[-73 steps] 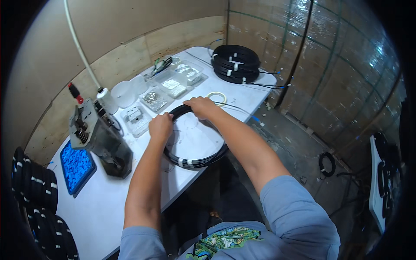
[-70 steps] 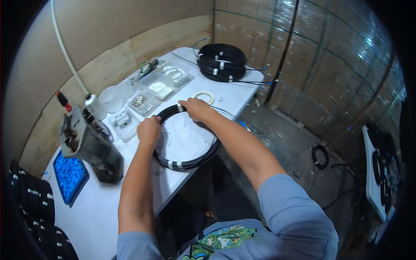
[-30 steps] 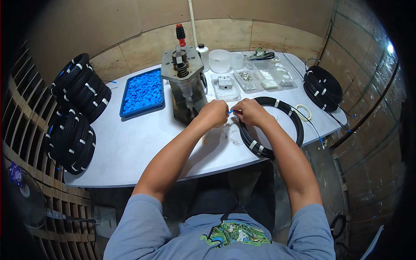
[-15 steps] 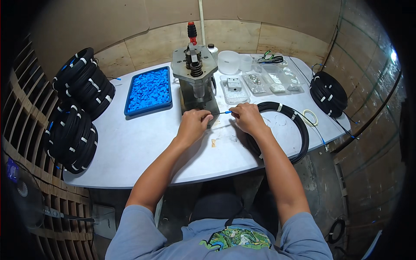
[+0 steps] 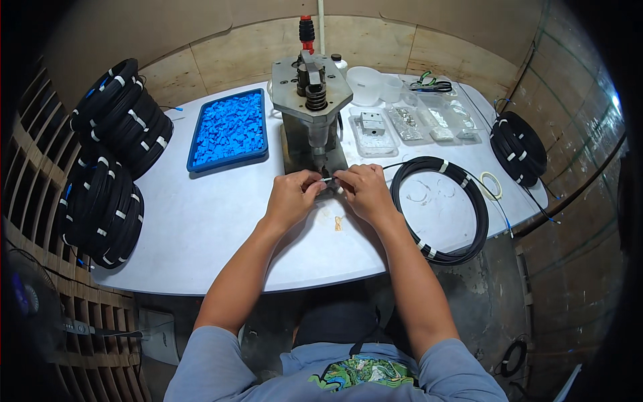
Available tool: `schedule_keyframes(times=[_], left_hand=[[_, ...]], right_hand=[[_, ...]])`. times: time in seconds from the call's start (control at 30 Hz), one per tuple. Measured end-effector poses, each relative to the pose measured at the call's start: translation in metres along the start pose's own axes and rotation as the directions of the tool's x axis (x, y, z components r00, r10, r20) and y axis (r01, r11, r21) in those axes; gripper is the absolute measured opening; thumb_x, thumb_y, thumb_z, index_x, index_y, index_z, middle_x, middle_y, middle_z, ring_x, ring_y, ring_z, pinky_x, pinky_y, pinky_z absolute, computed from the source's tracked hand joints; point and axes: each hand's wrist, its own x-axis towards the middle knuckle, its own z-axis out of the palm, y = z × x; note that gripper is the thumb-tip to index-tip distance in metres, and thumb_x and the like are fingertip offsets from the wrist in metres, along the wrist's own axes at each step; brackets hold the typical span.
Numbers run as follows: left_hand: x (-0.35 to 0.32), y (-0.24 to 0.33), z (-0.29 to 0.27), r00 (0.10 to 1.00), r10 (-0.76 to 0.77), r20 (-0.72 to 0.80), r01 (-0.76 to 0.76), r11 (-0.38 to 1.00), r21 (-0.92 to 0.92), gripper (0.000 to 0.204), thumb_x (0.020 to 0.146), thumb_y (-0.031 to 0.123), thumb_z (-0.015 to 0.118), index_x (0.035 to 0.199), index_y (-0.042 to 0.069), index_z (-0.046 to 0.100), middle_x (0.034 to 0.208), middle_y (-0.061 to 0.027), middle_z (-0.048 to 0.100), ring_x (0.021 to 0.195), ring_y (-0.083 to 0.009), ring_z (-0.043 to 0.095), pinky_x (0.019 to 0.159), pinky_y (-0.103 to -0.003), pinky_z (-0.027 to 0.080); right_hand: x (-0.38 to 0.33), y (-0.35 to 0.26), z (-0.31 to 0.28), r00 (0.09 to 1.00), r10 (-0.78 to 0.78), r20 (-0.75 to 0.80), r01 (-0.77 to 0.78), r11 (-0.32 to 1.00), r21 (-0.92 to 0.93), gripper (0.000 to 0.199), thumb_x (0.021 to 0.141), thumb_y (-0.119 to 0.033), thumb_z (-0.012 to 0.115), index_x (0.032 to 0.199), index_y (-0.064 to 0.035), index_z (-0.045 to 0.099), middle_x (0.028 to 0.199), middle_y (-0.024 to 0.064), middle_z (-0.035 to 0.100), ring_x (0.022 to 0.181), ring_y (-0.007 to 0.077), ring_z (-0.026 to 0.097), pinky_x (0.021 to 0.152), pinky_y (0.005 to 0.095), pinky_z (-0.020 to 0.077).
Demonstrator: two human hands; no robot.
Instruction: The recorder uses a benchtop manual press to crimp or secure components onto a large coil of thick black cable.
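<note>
In front of the press (image 5: 313, 119), my left hand (image 5: 289, 198) and my right hand (image 5: 368, 192) meet almost fingertip to fingertip. Between them shows a short pale piece of the cable end (image 5: 327, 179), pinched from both sides; fingers cover the rest. Black cable (image 5: 394, 165) runs from my right hand to a large tied coil (image 5: 483, 224) lying on the right of the table. The press's lower ram sits just beyond my fingertips.
A blue tray (image 5: 266, 149) of small blue parts lies left of the press. Stacked black cable coils (image 5: 104, 211) stand at the far left, another coil (image 5: 518, 149) at the right. Clear boxes (image 5: 375, 149) of small parts and pliers (image 5: 431, 85) are at the back right.
Both hands have come together at the foot of the press. The blue connector and stretch of black cable between them no longer show; a pale end shows instead. The view has shifted slightly.
</note>
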Motion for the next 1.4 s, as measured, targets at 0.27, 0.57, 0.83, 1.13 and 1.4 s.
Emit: schedule_keyframes(times=[0.27,0.57,0.83,1.13,1.4], left_hand=[[0.002,-0.011,-0.008,0.999,-0.045,-0.023,0.047,0.995,0.089,0.016,0.091,0.012,0.072,0.099,0.0,0.077,0.09,-0.0209,0.075,0.077,-0.0349,0.074,0.073,-0.04,0.058],[0.006,-0.023,-0.006,0.995,-0.016,-0.096,0.031,0.988,0.152,0.019,0.091,0.013,0.071,0.104,0.001,0.078,0.087,-0.0196,0.076,0.074,-0.028,0.075,0.07,-0.035,0.057],[0.007,-0.03,-0.003,0.993,-0.102,-0.064,0.107,0.991,0.077,0.02,0.093,0.012,0.071,0.106,-0.001,0.078,0.088,-0.0171,0.078,0.078,-0.0218,0.075,0.073,-0.032,0.057],[0.006,-0.029,-0.001,0.991,-0.12,-0.066,0.122,0.992,0.037,0.02,0.094,0.012,0.071,0.107,-0.001,0.078,0.088,-0.0163,0.078,0.079,-0.0202,0.075,0.075,-0.031,0.057],[0.007,-0.028,-0.003,0.993,-0.097,-0.062,0.1,0.994,0.05,0.02,0.094,0.013,0.07,0.108,-0.001,0.077,0.088,-0.0169,0.078,0.08,-0.0218,0.076,0.075,-0.032,0.057]], right_hand=[[0.015,0.002,0.006,0.992,-0.096,-0.078,0.106,0.985,0.135,0.022,0.085,-0.008,0.072,0.107,-0.0102,0.072,0.089,0.0095,0.07,0.09,0.0317,0.067,0.087,0.0456,0.0472],[0.008,0.015,0.012,0.968,-0.11,-0.224,0.119,0.993,0.027,0.024,0.078,-0.005,0.077,0.101,-0.0112,0.074,0.099,0.0048,0.071,0.102,0.0279,0.064,0.096,0.0419,0.0462],[0.006,0.01,0.019,0.964,-0.06,-0.259,0.068,0.997,0.02,0.021,0.079,-0.008,0.077,0.099,-0.0115,0.075,0.095,0.0052,0.068,0.103,0.027,0.062,0.1,0.0437,0.0434],[0.007,0.01,0.023,0.961,-0.031,-0.275,0.032,0.999,-0.003,0.022,0.079,-0.008,0.075,0.1,-0.013,0.074,0.094,0.0063,0.066,0.106,0.0284,0.061,0.109,0.0501,0.0396],[0.007,0.009,0.022,0.968,-0.018,-0.251,0.026,0.999,0.029,0.021,0.08,-0.008,0.074,0.101,-0.0129,0.074,0.092,0.0055,0.067,0.103,0.0271,0.062,0.108,0.0492,0.0402]])
